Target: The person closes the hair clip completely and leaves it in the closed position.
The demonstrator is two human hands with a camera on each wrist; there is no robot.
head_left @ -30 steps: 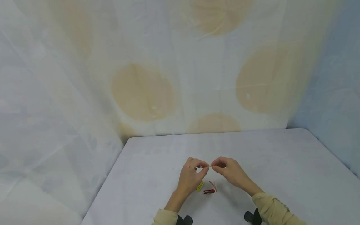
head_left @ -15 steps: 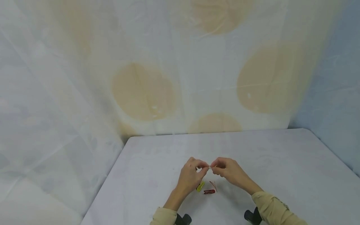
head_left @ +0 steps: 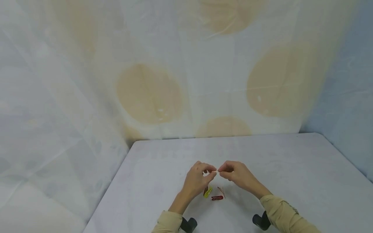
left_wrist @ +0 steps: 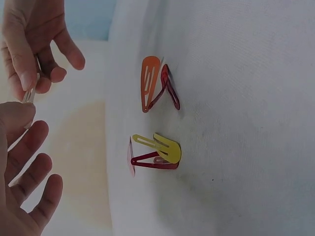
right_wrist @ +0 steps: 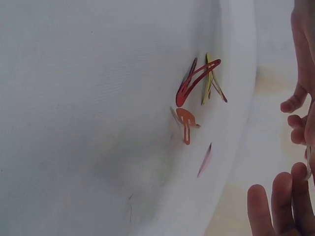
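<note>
A pale curtain with large tan circles hangs behind a white cloth-covered counter (head_left: 262, 168). Above it, a person's left hand (head_left: 196, 181) and right hand (head_left: 237, 174) meet, fingers of both pinched together on a small pale snap hair clip (head_left: 217, 171) held in the air between them. In the left wrist view the clip (left_wrist: 28, 94) shows as a thin silvery sliver between thumb and fingertip. Below the hands lie an orange clip (left_wrist: 149, 81), a yellow clip (left_wrist: 160, 146) and dark red clips (left_wrist: 152, 162), touching in loose pairs. The held clip is tiny and gripped only at its ends, so it seems likely to spring free if it snaps, and could drop among the others.
</note>
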